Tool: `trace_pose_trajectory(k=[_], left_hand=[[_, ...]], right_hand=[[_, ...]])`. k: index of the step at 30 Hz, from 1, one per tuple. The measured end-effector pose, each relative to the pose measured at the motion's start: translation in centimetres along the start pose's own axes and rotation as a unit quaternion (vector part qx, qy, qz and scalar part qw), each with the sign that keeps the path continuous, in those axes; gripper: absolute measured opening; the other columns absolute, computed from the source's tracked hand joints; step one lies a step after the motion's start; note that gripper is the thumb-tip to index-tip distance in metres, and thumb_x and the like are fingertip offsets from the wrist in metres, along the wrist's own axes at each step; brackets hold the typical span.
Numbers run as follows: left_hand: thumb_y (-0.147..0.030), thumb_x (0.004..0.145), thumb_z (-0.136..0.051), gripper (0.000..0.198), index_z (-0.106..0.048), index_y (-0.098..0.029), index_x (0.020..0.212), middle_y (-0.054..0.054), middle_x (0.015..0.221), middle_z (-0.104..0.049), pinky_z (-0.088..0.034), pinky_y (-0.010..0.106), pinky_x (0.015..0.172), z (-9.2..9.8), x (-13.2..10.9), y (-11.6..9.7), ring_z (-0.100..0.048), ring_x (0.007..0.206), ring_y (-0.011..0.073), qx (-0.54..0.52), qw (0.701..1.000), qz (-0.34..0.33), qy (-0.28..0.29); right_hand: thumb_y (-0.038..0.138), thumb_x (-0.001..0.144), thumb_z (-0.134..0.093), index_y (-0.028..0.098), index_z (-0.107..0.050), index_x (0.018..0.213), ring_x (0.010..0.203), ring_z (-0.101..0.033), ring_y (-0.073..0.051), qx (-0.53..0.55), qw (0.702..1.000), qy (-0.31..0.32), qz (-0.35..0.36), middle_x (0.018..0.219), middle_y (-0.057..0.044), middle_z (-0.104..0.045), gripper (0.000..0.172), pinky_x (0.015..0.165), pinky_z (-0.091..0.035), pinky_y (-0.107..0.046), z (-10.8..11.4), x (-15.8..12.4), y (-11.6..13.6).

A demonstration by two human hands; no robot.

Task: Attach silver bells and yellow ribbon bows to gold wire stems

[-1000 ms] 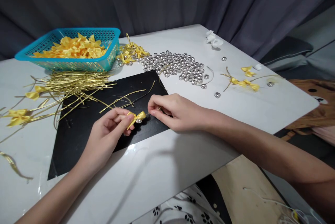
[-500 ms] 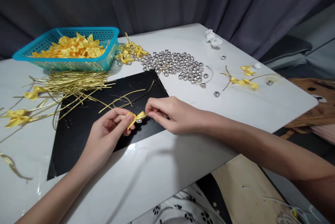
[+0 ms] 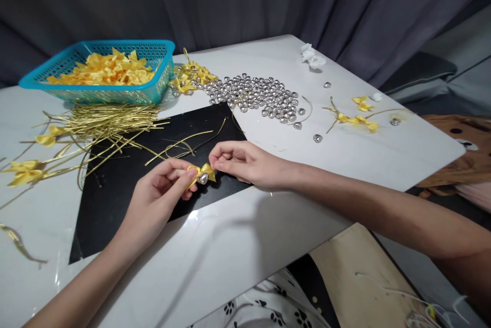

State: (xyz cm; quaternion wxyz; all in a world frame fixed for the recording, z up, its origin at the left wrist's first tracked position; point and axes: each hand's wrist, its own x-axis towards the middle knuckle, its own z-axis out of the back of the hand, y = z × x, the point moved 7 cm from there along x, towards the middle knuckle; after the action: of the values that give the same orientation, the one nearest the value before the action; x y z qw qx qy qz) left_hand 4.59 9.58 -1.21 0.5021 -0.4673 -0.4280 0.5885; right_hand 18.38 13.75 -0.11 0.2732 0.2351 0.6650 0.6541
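Yellow ribbon folded into a small bow (image 3: 209,172), with a silver heart-shaped bead (image 3: 202,178) at its middle, is held just above the black mat (image 3: 126,215), over the right part of it. The left hand (image 3: 161,190) pinches the bow's left side between thumb and fingers, its other fingers curled underneath. The right hand (image 3: 245,163), over the mat's right edge, has thumb and forefinger drawn close together at the bow's right loop; whether they grip it, or anything else, I cannot tell.

Thin gold strips (image 3: 182,139) lie loose on the far part of the mat, and a thick bundle of gold wires (image 3: 111,119) spreads across its far left corner. Two yellow bows on wires (image 3: 25,172) rest left of the mat. Beyond its far edge, toward the left, stands a blue basket (image 3: 115,94) filled with yellow bows (image 3: 113,69). A heap of silver beads (image 3: 261,92) covers the white worktop (image 3: 226,251) just past the mat's far right corner. Well to the right of the mat lie more yellow bows (image 3: 356,121) with wires.
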Motion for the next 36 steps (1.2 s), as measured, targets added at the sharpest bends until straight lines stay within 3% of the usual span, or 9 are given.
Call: trace_pose_trajectory(k=[3, 8, 11, 14, 18, 21, 32, 36], left_hand=[[-0.034, 0.075, -0.070, 0.014, -0.065, -0.021, 0.075, -0.003, 0.062, -0.063, -0.046, 0.017, 0.051, -0.2, -0.1, -0.2, -0.055, 0.054, 0.0091, 0.000, 1.000, -0.004, 0.005], [-0.034, 0.075, -0.069, 0.015, -0.064, -0.021, 0.075, -0.003, 0.061, -0.062, -0.045, 0.018, 0.051, 0.0, -0.1, -0.3, -0.054, 0.054, 0.0098, 0.006, 1.000, 0.003, -0.005], [-0.035, 0.076, -0.068, 0.015, -0.063, -0.021, 0.075, -0.003, 0.061, -0.060, -0.044, 0.017, 0.052, 0.3, 0.0, 0.0, -0.053, 0.055, 0.0096, -0.002, 1.000, 0.010, -0.026], [-0.035, 0.077, -0.067, 0.015, -0.061, -0.021, 0.075, -0.004, 0.063, -0.057, -0.043, 0.016, 0.052, 0.4, 0.1, 0.0, -0.050, 0.057, 0.0095, -0.011, 0.999, 0.002, -0.041], [-0.038, 0.077, -0.065, 0.019, -0.059, -0.021, 0.074, -0.004, 0.062, -0.052, -0.043, 0.018, 0.050, 0.0, 0.0, -0.8, -0.047, 0.055, 0.0104, 0.043, 0.998, -0.023, -0.028], [-0.041, 0.077, -0.062, 0.021, -0.058, -0.021, 0.075, -0.004, 0.061, -0.050, -0.042, 0.020, 0.049, -0.3, -0.1, -1.3, -0.046, 0.054, 0.0112, 0.080, 0.996, -0.037, -0.021], [-0.047, 0.076, -0.064, 0.027, -0.059, -0.021, 0.078, -0.003, 0.066, -0.050, -0.045, 0.022, 0.051, -0.1, -0.3, -1.0, -0.048, 0.055, 0.0121, 0.062, 0.997, -0.042, -0.012], [-0.038, 0.078, -0.066, 0.017, -0.061, -0.021, 0.078, 0.001, 0.091, -0.063, -0.050, 0.019, 0.067, 0.0, -0.4, -0.8, -0.059, 0.082, 0.0142, -0.048, 0.998, -0.035, -0.006]], right_hand=[[0.015, 0.090, -0.048, 0.013, -0.051, 0.081, 0.053, -0.033, -0.005, 0.016, 1.000, 0.008, -0.012, 0.061, 0.007, -0.040, 0.010, 0.050, -0.026, -0.019, 0.0, 0.0, 0.0], [0.012, 0.089, -0.049, 0.013, -0.051, 0.078, 0.055, -0.036, -0.005, -0.009, 1.000, -0.008, -0.012, 0.063, 0.006, -0.042, 0.012, 0.050, -0.028, -0.019, 0.4, 0.0, 0.0], [0.013, 0.087, -0.052, 0.014, -0.050, 0.078, 0.048, -0.031, -0.004, 0.026, 0.996, -0.090, 0.004, 0.059, 0.008, -0.037, 0.009, 0.043, -0.024, -0.018, 2.3, 0.0, 0.3], [0.016, 0.087, -0.051, 0.017, -0.047, 0.082, 0.043, -0.022, -0.004, 0.133, 0.977, -0.163, 0.027, 0.057, 0.009, -0.032, 0.006, 0.038, -0.019, -0.018, 4.9, -0.2, 0.9], [0.010, 0.092, -0.037, 0.018, -0.038, 0.073, 0.043, -0.013, -0.004, 0.248, 0.940, -0.235, 0.014, 0.057, 0.008, -0.022, 0.021, 0.038, -0.015, -0.017, 8.3, -0.6, 1.8], [0.007, 0.094, -0.031, 0.018, -0.034, 0.070, 0.044, -0.007, -0.004, 0.266, 0.930, -0.254, 0.004, 0.058, 0.008, -0.017, 0.027, 0.037, -0.011, -0.018, 9.6, -0.7, 2.2], [0.021, 0.089, -0.052, 0.018, -0.046, 0.080, 0.045, -0.012, -0.005, 0.041, 0.961, -0.250, 0.112, 0.055, 0.008, -0.022, 0.012, 0.040, -0.012, -0.021, 11.0, -1.0, 3.8], [0.022, 0.090, -0.051, 0.018, -0.049, 0.081, 0.049, -0.023, -0.007, -0.095, 0.940, -0.281, 0.168, 0.057, 0.006, -0.031, 0.010, 0.044, -0.020, -0.021, 10.6, -0.9, 3.9]])
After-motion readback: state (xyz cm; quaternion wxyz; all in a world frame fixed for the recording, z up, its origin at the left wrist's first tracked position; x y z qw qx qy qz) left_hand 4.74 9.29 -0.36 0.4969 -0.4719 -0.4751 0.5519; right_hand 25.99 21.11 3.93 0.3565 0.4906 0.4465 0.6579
